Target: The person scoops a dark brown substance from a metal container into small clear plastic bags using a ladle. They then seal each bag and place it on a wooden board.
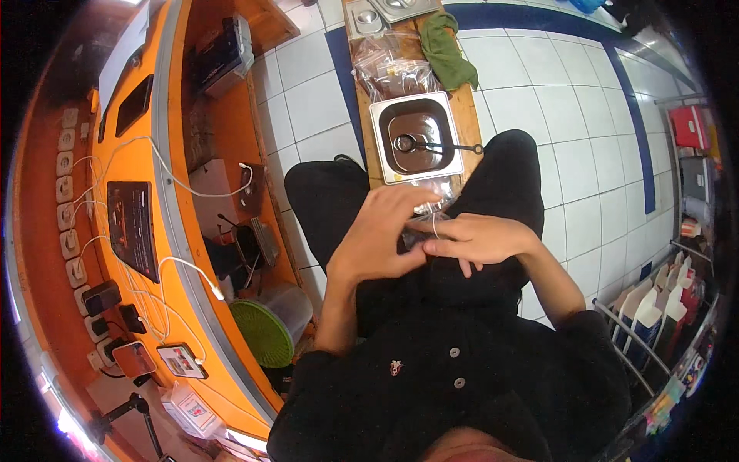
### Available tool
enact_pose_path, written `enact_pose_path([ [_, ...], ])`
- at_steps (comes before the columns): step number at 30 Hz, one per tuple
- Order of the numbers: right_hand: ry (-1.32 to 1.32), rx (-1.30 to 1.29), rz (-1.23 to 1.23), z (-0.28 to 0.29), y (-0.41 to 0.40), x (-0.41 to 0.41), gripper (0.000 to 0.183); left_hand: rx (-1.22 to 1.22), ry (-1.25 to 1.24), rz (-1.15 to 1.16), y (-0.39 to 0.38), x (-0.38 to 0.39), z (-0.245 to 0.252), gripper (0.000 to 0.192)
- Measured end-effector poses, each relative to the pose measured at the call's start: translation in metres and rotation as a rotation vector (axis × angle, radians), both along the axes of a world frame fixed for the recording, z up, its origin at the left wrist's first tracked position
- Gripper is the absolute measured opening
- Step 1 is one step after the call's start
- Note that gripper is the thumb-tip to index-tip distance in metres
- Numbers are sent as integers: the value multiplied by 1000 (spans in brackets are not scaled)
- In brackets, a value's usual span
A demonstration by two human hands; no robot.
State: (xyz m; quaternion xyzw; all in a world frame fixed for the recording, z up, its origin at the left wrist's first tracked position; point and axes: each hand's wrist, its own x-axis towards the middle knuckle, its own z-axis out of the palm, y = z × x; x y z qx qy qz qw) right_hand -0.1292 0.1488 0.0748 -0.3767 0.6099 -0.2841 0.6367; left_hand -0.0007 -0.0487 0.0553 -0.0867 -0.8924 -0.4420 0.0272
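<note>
My left hand (378, 231) and my right hand (482, 238) are close together over my lap. A thin whitish loop, perhaps a rubber band, shows at the fingers of my right hand (435, 225). Clear plastic bags (441, 190) lie just beyond the fingers on the wooden bench (470, 121); whether either hand grips one is hidden. Past them stands a square steel container (378, 138) of dark brown sauce, a black-handled ladle (456, 146) resting in it. Filled clear bags (404, 75) lie behind the container, beside a green cloth (447, 52).
Steel lids (369, 20) lie at the bench's far end. At left, an orange counter (190, 289) carries a tablet (133, 228), phones and cables. A green-lidded plastic bin (262, 335) lies below it. Metal racks with cartons (646, 306) stand at right.
</note>
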Motion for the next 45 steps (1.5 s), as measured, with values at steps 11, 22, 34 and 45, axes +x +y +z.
enact_pose_path([
  [11,-138,38,-110,-28,4,14,70,-72,-69,55,37,-2,-38,37],
  [22,182,-310,-664,-4,10,22,25,238,30,298,26,7,-69,23],
  [34,39,-222,-1538,-168,-2,-23,27,684,-52,673,0,19,-143,18],
  [45,665,-216,-1140,-129,-16,-71,28,406,96,818,2,12,-144,13],
])
